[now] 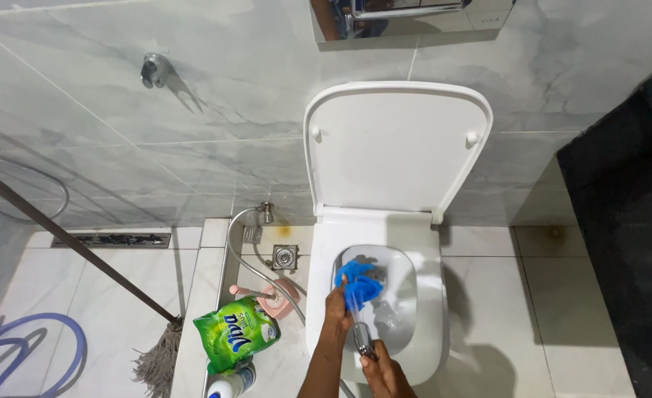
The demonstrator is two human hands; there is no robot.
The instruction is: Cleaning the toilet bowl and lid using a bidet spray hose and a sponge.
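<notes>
I am mid-scrub; my left hand [337, 306] clamps the blue brush [360, 284] in the toilet bowl [422, 309]; my right hand [385, 372] grips its handle; next, I judge, firmer strokes around the rim.

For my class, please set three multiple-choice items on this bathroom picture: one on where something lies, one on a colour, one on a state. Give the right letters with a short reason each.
1. Where does the green pouch lie?
A. on the floor left of the toilet
B. inside the bowl
C. on the lid

2. What colour is the brush head at the toilet bowl?
A. red
B. blue
C. yellow

3. How does the toilet lid stand?
A. shut over the bowl
B. raised against the wall
C. taken off, on the floor

Answers: 1 A, it lies on the tiles beside the mop head. 2 B, the bristles by the left hand are blue; the right hand grips the handle. 3 B, the lid stands upright.
</notes>
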